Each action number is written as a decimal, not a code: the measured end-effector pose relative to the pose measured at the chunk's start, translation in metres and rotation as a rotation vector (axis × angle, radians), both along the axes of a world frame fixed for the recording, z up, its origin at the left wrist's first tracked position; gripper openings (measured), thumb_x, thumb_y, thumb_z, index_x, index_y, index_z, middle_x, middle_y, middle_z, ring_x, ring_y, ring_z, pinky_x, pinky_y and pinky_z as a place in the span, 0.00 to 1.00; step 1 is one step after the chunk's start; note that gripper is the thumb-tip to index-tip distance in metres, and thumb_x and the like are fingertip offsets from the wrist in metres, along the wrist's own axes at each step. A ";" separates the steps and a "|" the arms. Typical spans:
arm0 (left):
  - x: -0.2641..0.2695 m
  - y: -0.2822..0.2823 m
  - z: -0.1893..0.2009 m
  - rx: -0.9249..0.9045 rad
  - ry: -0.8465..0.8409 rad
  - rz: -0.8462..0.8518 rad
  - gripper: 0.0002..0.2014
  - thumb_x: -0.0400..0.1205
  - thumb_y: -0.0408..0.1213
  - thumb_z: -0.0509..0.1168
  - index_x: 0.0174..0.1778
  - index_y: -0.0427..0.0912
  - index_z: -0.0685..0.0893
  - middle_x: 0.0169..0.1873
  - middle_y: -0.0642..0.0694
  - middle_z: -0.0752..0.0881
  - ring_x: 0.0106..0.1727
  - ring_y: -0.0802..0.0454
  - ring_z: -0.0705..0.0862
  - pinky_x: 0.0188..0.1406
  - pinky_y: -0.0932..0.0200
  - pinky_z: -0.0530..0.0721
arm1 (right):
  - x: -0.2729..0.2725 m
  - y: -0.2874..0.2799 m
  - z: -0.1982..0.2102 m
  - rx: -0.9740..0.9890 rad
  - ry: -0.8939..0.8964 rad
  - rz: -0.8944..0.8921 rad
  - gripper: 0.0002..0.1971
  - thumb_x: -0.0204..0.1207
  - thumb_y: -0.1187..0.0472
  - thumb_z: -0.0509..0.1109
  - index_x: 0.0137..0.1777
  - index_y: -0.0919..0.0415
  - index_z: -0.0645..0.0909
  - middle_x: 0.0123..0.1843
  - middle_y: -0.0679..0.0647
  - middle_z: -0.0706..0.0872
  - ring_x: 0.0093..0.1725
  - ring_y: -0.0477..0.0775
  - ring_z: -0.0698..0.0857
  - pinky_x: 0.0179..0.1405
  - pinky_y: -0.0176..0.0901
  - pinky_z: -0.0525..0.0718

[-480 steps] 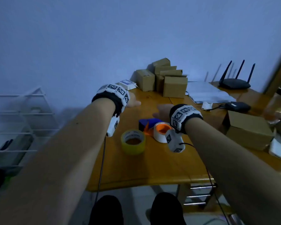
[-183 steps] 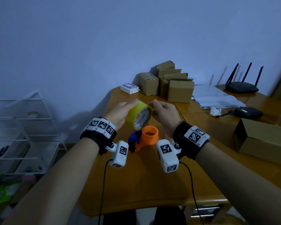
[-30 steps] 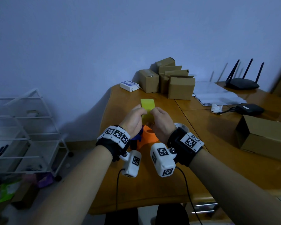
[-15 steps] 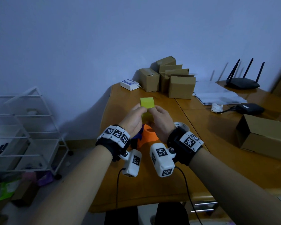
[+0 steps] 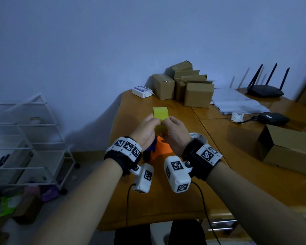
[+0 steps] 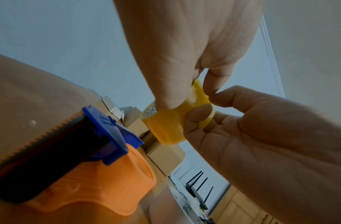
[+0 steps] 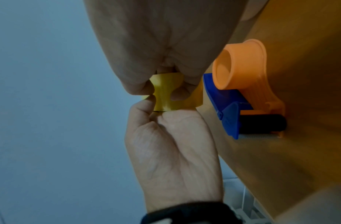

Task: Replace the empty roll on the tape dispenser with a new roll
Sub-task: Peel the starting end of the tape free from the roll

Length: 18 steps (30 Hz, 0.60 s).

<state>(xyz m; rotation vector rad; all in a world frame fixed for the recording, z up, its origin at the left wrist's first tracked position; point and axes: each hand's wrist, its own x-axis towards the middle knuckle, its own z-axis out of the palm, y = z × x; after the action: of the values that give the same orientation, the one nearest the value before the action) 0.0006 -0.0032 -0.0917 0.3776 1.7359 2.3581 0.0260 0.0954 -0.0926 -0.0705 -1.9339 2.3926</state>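
Observation:
Both hands hold the new yellow tape roll (image 5: pixel 160 113) upright and edge-on in the air above the dispenser. My left hand (image 5: pixel 155 122) pinches its left side and my right hand (image 5: pixel 167 121) its right side, thumbs on the outer face (image 6: pixel 166 125). The dispenser lies on the table under the hands, with a bare orange hub (image 7: pixel 233 66), a blue guard (image 6: pixel 108 130) and a toothed blade. In the head view only part of the dispenser (image 5: pixel 163 150) shows. The empty white core (image 5: pixel 198 137) lies on the table just right of my right wrist.
Brown cardboard boxes (image 5: pixel 187 85) and a small white box (image 5: pixel 141 91) stand at the back of the wooden table (image 5: pixel 166 200). Papers (image 5: pixel 237 103), a black router (image 5: pixel 265 91), a black device (image 5: pixel 273 118) and a larger box (image 5: pixel 290 149) are at the right. A white wire rack (image 5: pixel 30 138) stands left.
Over the last second the hands and the yellow roll have stayed almost in place, with only small shifts of the thumbs. Six seconds ago the roll faced me; it is now edge-on.

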 end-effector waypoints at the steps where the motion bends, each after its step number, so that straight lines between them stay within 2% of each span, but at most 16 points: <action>1: 0.001 -0.001 0.001 0.000 0.005 -0.003 0.16 0.85 0.21 0.50 0.58 0.37 0.79 0.47 0.43 0.83 0.51 0.52 0.81 0.54 0.60 0.80 | 0.001 0.000 0.000 0.004 0.009 0.000 0.09 0.81 0.63 0.63 0.54 0.64 0.83 0.43 0.59 0.78 0.40 0.55 0.76 0.35 0.46 0.74; 2: 0.001 -0.002 0.001 0.002 0.009 -0.010 0.15 0.85 0.22 0.50 0.57 0.38 0.80 0.47 0.43 0.83 0.49 0.52 0.82 0.50 0.61 0.81 | 0.001 0.000 0.001 0.005 0.019 0.001 0.10 0.82 0.63 0.63 0.56 0.65 0.83 0.44 0.59 0.80 0.41 0.55 0.77 0.36 0.46 0.77; 4: 0.001 -0.003 0.000 -0.002 0.006 -0.025 0.14 0.88 0.26 0.51 0.64 0.36 0.79 0.51 0.43 0.84 0.50 0.53 0.82 0.44 0.64 0.82 | 0.003 0.003 0.003 -0.010 0.035 0.014 0.10 0.85 0.61 0.62 0.55 0.64 0.84 0.44 0.58 0.82 0.40 0.52 0.80 0.35 0.42 0.81; 6: 0.001 -0.004 -0.001 -0.004 -0.003 -0.020 0.17 0.90 0.30 0.53 0.74 0.33 0.74 0.60 0.39 0.84 0.56 0.51 0.83 0.48 0.64 0.82 | 0.004 0.005 0.004 -0.029 0.039 0.023 0.11 0.87 0.57 0.61 0.52 0.60 0.84 0.43 0.55 0.84 0.39 0.49 0.81 0.34 0.39 0.83; 8: 0.002 -0.004 0.000 -0.002 -0.017 -0.008 0.19 0.90 0.34 0.54 0.76 0.33 0.73 0.65 0.37 0.83 0.61 0.49 0.82 0.54 0.61 0.80 | 0.004 0.004 0.005 -0.032 0.037 0.014 0.13 0.87 0.55 0.60 0.52 0.58 0.84 0.43 0.55 0.84 0.40 0.49 0.81 0.34 0.38 0.84; 13: 0.003 -0.013 0.003 0.017 -0.029 -0.064 0.18 0.90 0.30 0.53 0.76 0.29 0.71 0.54 0.41 0.85 0.50 0.52 0.84 0.37 0.68 0.84 | 0.006 0.002 0.005 -0.042 0.038 0.057 0.13 0.88 0.59 0.58 0.53 0.61 0.84 0.44 0.55 0.85 0.40 0.49 0.82 0.35 0.39 0.83; 18: 0.005 -0.020 0.006 -0.008 -0.025 -0.141 0.19 0.89 0.25 0.52 0.77 0.27 0.68 0.53 0.41 0.84 0.49 0.53 0.83 0.36 0.68 0.83 | 0.007 0.003 0.004 -0.095 0.043 0.109 0.12 0.88 0.65 0.56 0.54 0.65 0.82 0.45 0.58 0.84 0.40 0.50 0.81 0.32 0.37 0.83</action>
<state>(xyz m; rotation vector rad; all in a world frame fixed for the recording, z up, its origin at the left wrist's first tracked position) 0.0052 -0.0231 -0.0853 0.4518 1.6497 2.2470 0.0327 0.0986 -0.0881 0.0837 -1.8512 2.5319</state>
